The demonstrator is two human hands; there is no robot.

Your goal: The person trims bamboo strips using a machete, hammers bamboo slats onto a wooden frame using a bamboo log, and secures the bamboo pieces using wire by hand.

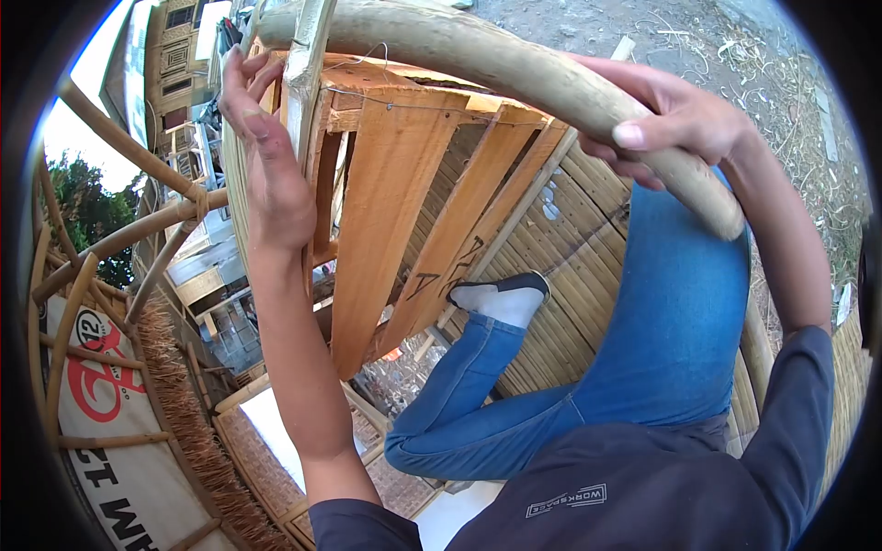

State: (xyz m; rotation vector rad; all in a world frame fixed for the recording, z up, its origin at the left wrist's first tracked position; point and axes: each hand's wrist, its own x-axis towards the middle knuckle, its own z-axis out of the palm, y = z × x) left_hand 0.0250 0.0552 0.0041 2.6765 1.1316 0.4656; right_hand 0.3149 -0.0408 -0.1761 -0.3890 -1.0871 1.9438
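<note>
My right hand (pixel 684 119) is wrapped around a thick, curved bamboo pole (pixel 514 69), thumb on the near side and fingers curling beneath. The pole's rounded end (pixel 721 216) hangs over my right thigh. At the upper left, my left hand (pixel 266 156) is raised with its fingers apart, beside an upright pale wooden strip (pixel 303 83); whether the palm touches it I cannot tell. Under the pole stands a slatted wooden crate (pixel 381 202), with a thin wire (pixel 390 105) across its top and dark letters on one slat.
I sit on a bamboo-slat platform (pixel 574 248), one shoe (pixel 501 289) close to the crate. Bamboo poles (pixel 138 234) and a printed banner (pixel 101 386) with a straw fringe (pixel 175 395) are at left. Littered ground (pixel 735 64) lies beyond, and a building (pixel 175 64) stands behind.
</note>
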